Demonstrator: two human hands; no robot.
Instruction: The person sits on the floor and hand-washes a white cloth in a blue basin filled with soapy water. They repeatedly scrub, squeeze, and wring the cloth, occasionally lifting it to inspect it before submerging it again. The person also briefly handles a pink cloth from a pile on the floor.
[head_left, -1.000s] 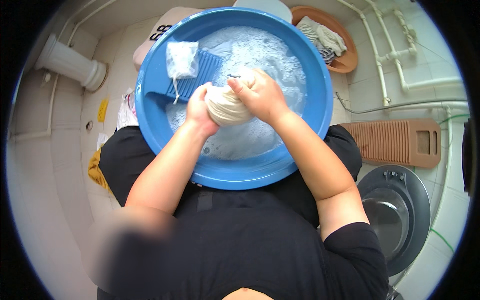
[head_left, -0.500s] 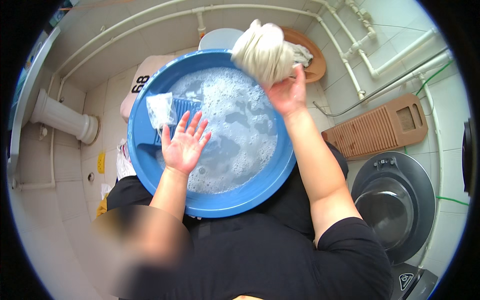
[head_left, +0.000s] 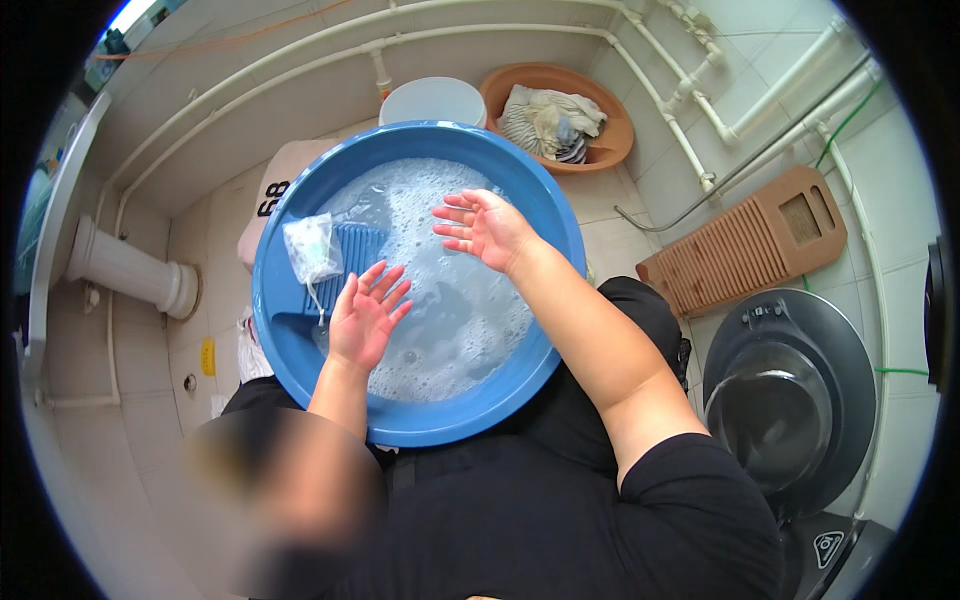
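A large blue tub (head_left: 420,432) of sudsy water (head_left: 450,310) sits in front of me, with a ribbed washboard slope (head_left: 358,250) at its left side. On that side lies a white mesh pouch (head_left: 313,248) with a drawstring, probably with soap inside. Palm up, my left hand (head_left: 365,318) hovers over the tub just right of the pouch's string, fingers spread and nothing in it. My right hand (head_left: 487,230) is above the suds, palm turned up, fingers apart and bare. Off-white and striped cloth (head_left: 552,122) lies in a brown basin (head_left: 618,135) beyond the tub.
A white bucket (head_left: 433,101) stands behind the tub, beside a pale pink stool or lid (head_left: 268,215). At the right are a brown washboard (head_left: 750,240) against the wall and a dark grey basin (head_left: 850,400). White pipes (head_left: 450,32) run along the walls.
The off-white cloth has left my right hand and now lies in the brown basin. My right hand has come back left over the tub. The left hand stays nearly in place.
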